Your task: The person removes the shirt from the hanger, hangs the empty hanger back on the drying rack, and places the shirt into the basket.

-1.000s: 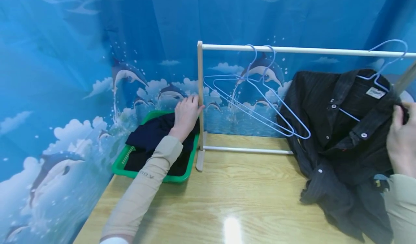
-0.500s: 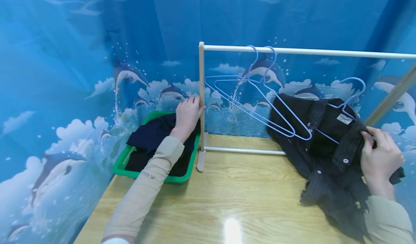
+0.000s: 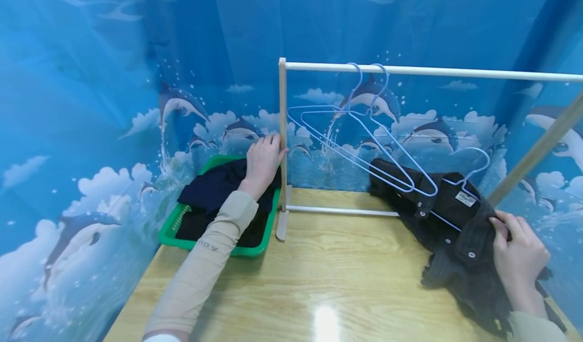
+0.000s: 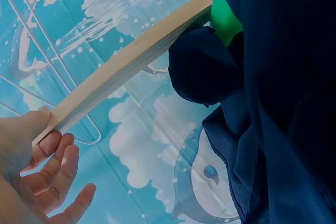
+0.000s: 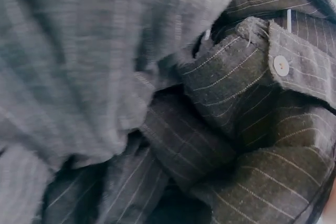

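Observation:
My right hand [image 3: 519, 251] grips a dark pinstriped button-up shirt [image 3: 455, 263] near its collar and shoulder. A light-blue wire hanger [image 3: 489, 161] sits inside the shirt, its hook standing free above the collar, below the rail. In the right wrist view, bunched shirt cloth [image 5: 231, 87] with a white button fills the picture, and the hand is almost wholly hidden. My left hand [image 3: 263, 162] pinches the rack's left wooden post [image 3: 283, 109]. The left wrist view shows thumb and forefinger on that post [image 4: 121, 69], the other fingers loosely bent.
Two bare wire hangers [image 3: 386, 79] hang on the white rail [image 3: 455, 72], overlapping the shirt in the head view. A green basket [image 3: 248, 251] with dark clothes [image 3: 214, 185] stands left of the rack on the wooden table [image 3: 346, 261]. Behind hangs a dolphin-print curtain [image 3: 218, 53].
The shirt and its hanger have come down and leftward with my right hand; the hook, earlier up at the rail, is now well below it. My left hand stays on the post.

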`<act>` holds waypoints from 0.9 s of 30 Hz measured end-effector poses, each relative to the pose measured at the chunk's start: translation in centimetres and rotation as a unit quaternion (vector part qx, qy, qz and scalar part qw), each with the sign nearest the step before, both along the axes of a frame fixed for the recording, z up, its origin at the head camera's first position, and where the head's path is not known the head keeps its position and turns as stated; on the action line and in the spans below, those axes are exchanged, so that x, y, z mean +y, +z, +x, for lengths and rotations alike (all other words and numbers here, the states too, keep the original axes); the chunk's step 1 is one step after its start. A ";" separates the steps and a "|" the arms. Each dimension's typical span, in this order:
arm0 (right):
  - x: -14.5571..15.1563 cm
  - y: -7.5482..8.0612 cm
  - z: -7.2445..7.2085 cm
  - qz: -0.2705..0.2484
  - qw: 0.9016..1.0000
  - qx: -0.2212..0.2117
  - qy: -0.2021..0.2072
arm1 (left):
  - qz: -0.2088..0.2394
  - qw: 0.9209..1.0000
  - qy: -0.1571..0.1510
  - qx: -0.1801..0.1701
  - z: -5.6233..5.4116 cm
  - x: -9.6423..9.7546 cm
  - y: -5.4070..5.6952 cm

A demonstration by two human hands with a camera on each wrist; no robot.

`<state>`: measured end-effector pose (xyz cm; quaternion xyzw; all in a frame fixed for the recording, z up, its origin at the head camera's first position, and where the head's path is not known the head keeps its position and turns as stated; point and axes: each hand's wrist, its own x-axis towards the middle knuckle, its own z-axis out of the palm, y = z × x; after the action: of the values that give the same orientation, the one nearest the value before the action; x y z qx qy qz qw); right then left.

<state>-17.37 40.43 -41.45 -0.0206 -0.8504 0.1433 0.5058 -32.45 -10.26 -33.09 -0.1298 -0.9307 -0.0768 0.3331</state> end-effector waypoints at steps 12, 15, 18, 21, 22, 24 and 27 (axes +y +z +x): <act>0.1 -2.0 2.0 0.064 0.997 0.006 0.045 | -0.002 1.000 0.011 -0.007 -0.1 0.0 0.0; -0.1 -2.1 2.2 0.080 0.995 0.017 0.058 | -0.001 1.000 0.014 -0.010 -0.1 0.0 0.1; -0.4 -2.2 2.2 0.091 0.993 0.019 0.068 | 0.003 1.000 0.017 -0.013 0.0 0.0 0.1; -0.6 -2.4 2.2 0.103 0.992 0.020 0.074 | 0.004 1.000 0.016 -0.015 0.0 0.0 0.1; -0.7 -2.5 2.2 0.104 0.991 0.024 0.076 | 0.004 1.000 0.016 -0.014 0.0 0.0 0.1; -0.9 -2.6 2.2 0.105 0.990 0.036 0.083 | 0.003 1.000 0.015 -0.013 0.0 0.0 0.1; -1.5 -2.8 2.1 0.097 0.988 0.062 0.098 | 0.000 1.000 0.014 -0.010 0.0 0.1 0.0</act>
<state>-15.31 38.90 -44.25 0.1212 -0.8251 0.1105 0.5407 -32.45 -10.15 -33.04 -0.1157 -0.9359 -0.0735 0.3245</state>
